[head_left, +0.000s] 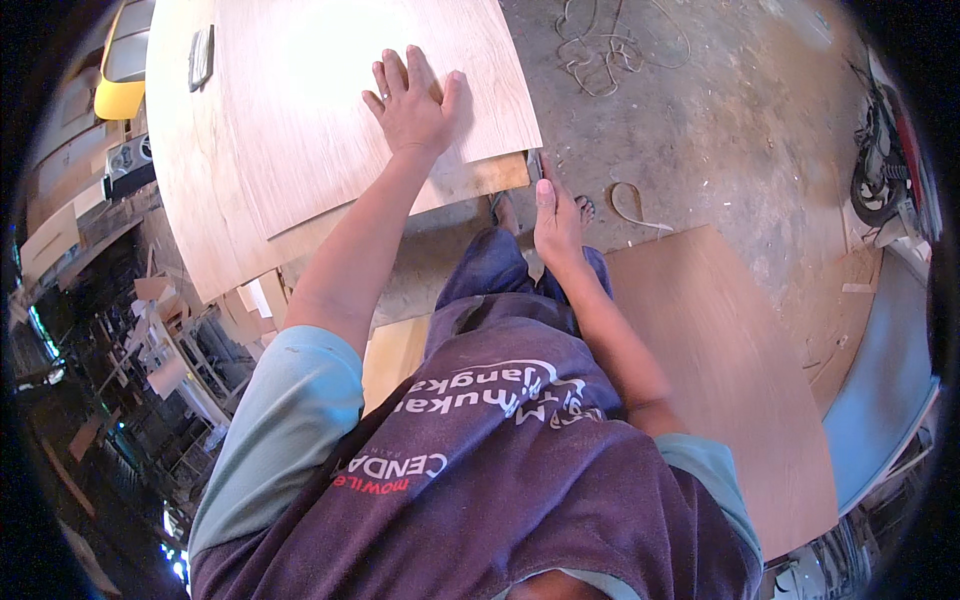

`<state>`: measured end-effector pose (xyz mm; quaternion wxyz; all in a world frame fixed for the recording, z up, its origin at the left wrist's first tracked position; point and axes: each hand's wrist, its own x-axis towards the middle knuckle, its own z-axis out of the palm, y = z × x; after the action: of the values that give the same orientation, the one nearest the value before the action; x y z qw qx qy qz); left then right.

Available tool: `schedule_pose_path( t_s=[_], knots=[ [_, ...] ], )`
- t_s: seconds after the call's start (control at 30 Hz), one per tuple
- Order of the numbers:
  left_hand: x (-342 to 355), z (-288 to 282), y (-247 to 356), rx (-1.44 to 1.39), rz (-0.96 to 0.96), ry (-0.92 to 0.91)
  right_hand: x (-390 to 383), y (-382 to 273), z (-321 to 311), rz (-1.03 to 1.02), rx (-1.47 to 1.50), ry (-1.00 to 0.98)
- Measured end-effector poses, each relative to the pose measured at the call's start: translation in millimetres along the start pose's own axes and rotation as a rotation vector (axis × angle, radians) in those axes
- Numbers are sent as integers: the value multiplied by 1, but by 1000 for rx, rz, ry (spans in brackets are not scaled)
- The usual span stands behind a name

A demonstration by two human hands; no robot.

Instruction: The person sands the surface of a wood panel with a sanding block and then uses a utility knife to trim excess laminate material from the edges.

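Plywood sheet (300, 110): your left hand (415, 100) is pressing flat on it, fingers spread, while your right hand (556, 222) is pinching its near edge.

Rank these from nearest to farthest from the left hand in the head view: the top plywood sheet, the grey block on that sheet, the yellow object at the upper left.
1. Top plywood sheet: the left hand lies flat on it, near its right edge.
2. Grey block: on the same sheet, off to the hand's left.
3. Yellow object: beyond the sheet's left edge, farthest.
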<state>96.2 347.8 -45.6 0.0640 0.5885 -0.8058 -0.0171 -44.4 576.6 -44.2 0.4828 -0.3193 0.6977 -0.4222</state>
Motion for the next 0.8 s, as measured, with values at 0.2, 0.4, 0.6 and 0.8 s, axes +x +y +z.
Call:
schedule_pose_path(
  t_s=[0.2,0.4,0.6,0.8],
  knots=[
    [3,-5,11,-36,-12,-45,-2,11,23,-111,118,179],
    [3,-1,2,-10,-18,-35,4,27,13,-203,83,103],
    [4,-2,5,-34,-14,-38,23,51,-4,-326,89,6],
    [3,-1,6,13,-27,-38,23,54,5,-344,81,80]
  ],
)
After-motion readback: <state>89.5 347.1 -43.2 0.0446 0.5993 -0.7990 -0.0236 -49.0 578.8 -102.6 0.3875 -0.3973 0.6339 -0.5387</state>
